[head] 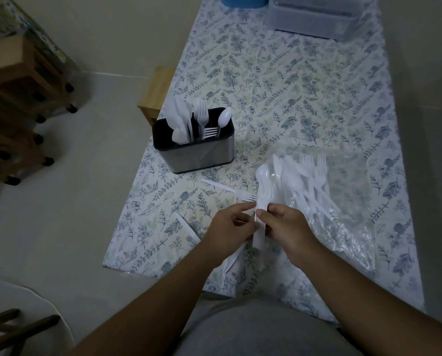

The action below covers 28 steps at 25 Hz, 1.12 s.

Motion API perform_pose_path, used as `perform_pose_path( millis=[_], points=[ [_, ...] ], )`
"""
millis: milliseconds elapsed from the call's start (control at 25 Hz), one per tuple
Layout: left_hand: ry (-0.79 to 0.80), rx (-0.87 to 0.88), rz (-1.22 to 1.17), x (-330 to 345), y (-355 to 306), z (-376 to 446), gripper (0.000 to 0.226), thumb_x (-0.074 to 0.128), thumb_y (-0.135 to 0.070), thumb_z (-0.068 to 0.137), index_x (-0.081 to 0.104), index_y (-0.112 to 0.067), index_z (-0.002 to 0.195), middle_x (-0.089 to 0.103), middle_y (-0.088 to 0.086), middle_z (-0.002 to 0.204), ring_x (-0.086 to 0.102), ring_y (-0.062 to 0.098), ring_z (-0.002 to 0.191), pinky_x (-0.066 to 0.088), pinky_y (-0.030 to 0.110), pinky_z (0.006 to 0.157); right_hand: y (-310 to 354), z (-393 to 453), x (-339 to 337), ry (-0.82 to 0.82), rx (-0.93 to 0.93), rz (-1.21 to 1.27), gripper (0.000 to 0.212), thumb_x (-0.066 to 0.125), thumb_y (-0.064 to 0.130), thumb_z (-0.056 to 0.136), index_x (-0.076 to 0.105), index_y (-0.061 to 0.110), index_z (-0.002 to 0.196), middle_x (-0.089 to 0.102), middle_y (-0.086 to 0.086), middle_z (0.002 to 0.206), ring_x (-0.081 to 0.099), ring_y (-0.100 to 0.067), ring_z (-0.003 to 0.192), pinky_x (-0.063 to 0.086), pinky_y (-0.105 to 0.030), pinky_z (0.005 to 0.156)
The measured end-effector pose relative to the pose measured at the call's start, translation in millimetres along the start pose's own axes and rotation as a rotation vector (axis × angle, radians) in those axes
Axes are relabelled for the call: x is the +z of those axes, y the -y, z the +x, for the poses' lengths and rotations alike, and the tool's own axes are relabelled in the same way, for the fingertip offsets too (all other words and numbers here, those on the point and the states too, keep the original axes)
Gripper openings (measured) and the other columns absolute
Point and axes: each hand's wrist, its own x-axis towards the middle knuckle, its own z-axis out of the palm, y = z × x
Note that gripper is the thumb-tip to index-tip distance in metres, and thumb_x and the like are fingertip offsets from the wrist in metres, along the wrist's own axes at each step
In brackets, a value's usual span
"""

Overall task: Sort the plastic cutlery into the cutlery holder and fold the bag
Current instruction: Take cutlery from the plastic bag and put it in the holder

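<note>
We are looking at what seems a home room: a table [279,80] is wearing a floral cloth, wooden stools [22,80] are standing on a pale tiled floor [73,201] by a plain wall, and a clear plastic storage box [315,16] is sitting at the table's far end.

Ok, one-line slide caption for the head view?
Both hands grip stacked white plastic spoons near the black-rimmed steel cutlery holder.

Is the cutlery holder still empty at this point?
No, the cutlery holder already has white plastic knives, forks and a spoon standing in it.
</note>
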Motion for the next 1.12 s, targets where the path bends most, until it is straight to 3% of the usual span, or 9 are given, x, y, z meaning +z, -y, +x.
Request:
perform_pose_path(
  millis=[240,320,400,520,600,680,840,920,1120],
  points=[
    [0.041,-0.006,0.013,-16.6,-4.5,2.7,0.03,0.065,-0.002,0.094,0.071,-0.016,0.12,0.072,0.013,0.1,0.071,0.017,0.087,0.06,0.024,0.077,-1.9,4.4,0.2,0.095,0.031,-0.014,0.025,0.079,0.016,0.084,0.077,0.013,0.108,0.08,-0.008,0.1,0.076,-0.025,0.098,0.055,-0.051,0.098],
    [0.011,0.065,0.278,-23.4,-8.8,15.5,0.025,0.062,-0.004,0.095,0.075,-0.016,0.112,0.072,0.004,0.1,0.069,0.014,0.088,0.059,0.023,0.08,-2.8,3.9,-0.5,0.06,0.048,-0.024,0.023,0.079,0.011,0.083,0.077,0.009,0.106,0.08,-0.01,0.097,0.076,-0.028,0.096,0.057,-0.05,0.095],
    [-0.142,0.264,0.688,-31.3,-14.9,37.6,0.026,0.062,-0.003,0.092,0.074,-0.016,0.111,0.067,-0.005,0.105,0.061,0.008,0.095,0.05,0.014,0.083,-3.2,1.6,-0.8,0.013,0.066,-0.026,0.023,0.078,0.007,0.083,0.077,0.005,0.106,0.08,-0.01,0.094,0.077,-0.028,0.092,0.061,-0.042,0.086],
    [-0.163,0.445,0.98,-40.4,-16.5,68.7,0.029,0.066,-0.001,0.085,0.071,-0.014,0.11,0.07,0.003,0.111,0.058,0.022,0.105,0.051,0.034,0.091,-2.1,-3.3,-2.7,-0.056,0.052,-0.014,0.021,0.078,0.006,0.084,0.076,0.006,0.105,0.08,-0.008,0.09,0.078,-0.019,0.081,0.061,-0.026,0.067],
    [-0.121,0.47,1.09,-44.9,-10.5,76.1,0.019,0.069,-0.006,0.086,0.073,-0.014,0.103,0.07,0.005,0.099,0.06,0.026,0.095,0.052,0.043,0.085,0.0,-4.6,-7.7,-0.117,0.036,0.008,0.02,0.078,0.006,0.084,0.076,0.008,0.104,0.08,-0.006,0.091,0.077,-0.015,0.076,0.058,-0.021,0.06],
    [-0.132,0.444,1.007,-48.4,-3.4,71.0,0.02,0.069,-0.005,0.087,0.074,-0.014,0.104,0.068,0.005,0.093,0.062,0.025,0.088,0.054,0.037,0.08,1.3,-4.8,-13.6,-0.158,0.027,0.02,0.02,0.078,0.008,0.085,0.076,0.008,0.105,0.08,-0.006,0.094,0.077,-0.015,0.079,0.056,-0.02,0.059],
    [-0.188,0.126,0.5,-45.3,-4.8,35.7,0.034,0.072,-0.013,0.09,0.069,-0.026,0.122,0.069,-0.008,0.089,0.066,0.008,0.078,0.049,0.007,0.063,-1.4,-5.5,-13.0,-0.144,0.007,-0.047,0.022,0.077,0.01,0.086,0.077,0.009,0.107,0.08,-0.003,0.092,0.076,-0.016,0.083,0.057,-0.022,0.065],
    [-0.108,0.074,0.285,-26.9,-4.7,13.5,0.035,0.073,-0.015,0.09,0.069,-0.029,0.123,0.072,-0.005,0.09,0.068,0.007,0.074,0.051,0.011,0.06,0.6,-9.0,-3.9,-0.07,-0.012,-0.079,0.02,0.077,0.01,0.086,0.077,0.01,0.106,0.081,-0.001,0.09,0.077,-0.015,0.083,0.059,-0.021,0.067],
    [-0.116,0.047,-0.066,-6.3,2.5,1.6,0.026,0.072,-0.012,0.091,0.076,-0.033,0.107,0.078,-0.002,0.094,0.074,0.015,0.087,0.062,0.035,0.084,7.6,-15.8,6.7,0.057,-0.133,-0.148,0.002,0.076,0.014,0.088,0.076,0.012,0.088,0.079,0.003,0.08,0.076,-0.007,0.079,0.055,-0.013,0.068]
  ],
)
